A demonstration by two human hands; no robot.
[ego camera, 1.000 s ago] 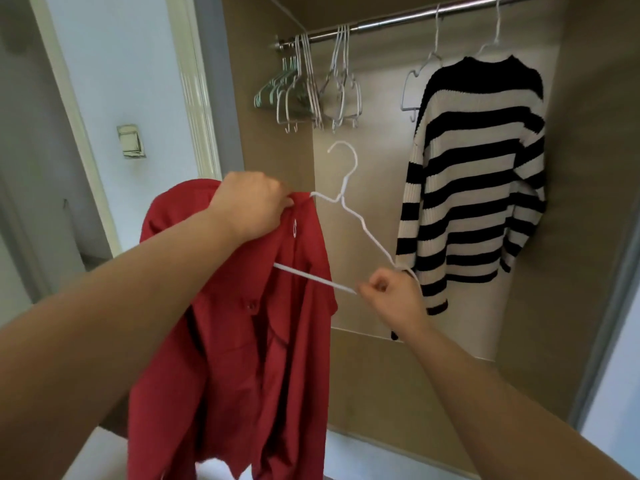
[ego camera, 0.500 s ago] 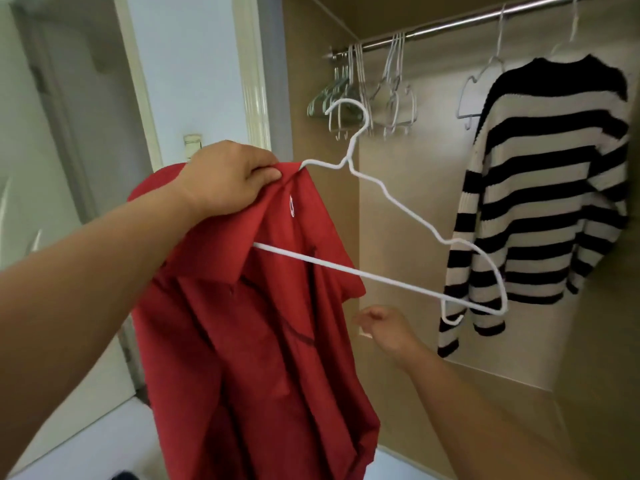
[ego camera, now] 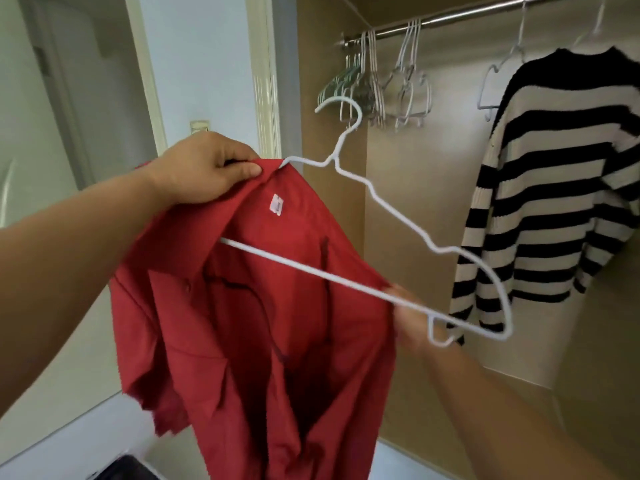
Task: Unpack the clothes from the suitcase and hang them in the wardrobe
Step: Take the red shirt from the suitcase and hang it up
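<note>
A red shirt (ego camera: 263, 334) hangs in front of the open wardrobe, held up at its collar by my left hand (ego camera: 204, 171), which grips the fabric together with the left end of a white wire hanger (ego camera: 398, 223). The hanger's left half is inside the shirt; its right half sticks out bare. My right hand (ego camera: 412, 320) is blurred at the shirt's right edge, just under the hanger's bottom bar, and pinches the red fabric there. The wardrobe's metal rail (ego camera: 450, 19) runs across the top.
A black-and-white striped sweater (ego camera: 554, 188) hangs on the rail at the right, next to one bare hanger (ego camera: 491, 81). Several spare hangers (ego camera: 377, 81) bunch at the rail's left end. A door frame (ego camera: 266, 71) and pale wall lie left. A dark object (ego camera: 128, 471) shows at the bottom edge.
My right hand let go of the hanger's bar, dropped, then rose to the shirt's right edge. The shirt and hanger lifted and spread wider; the view shifted left.
</note>
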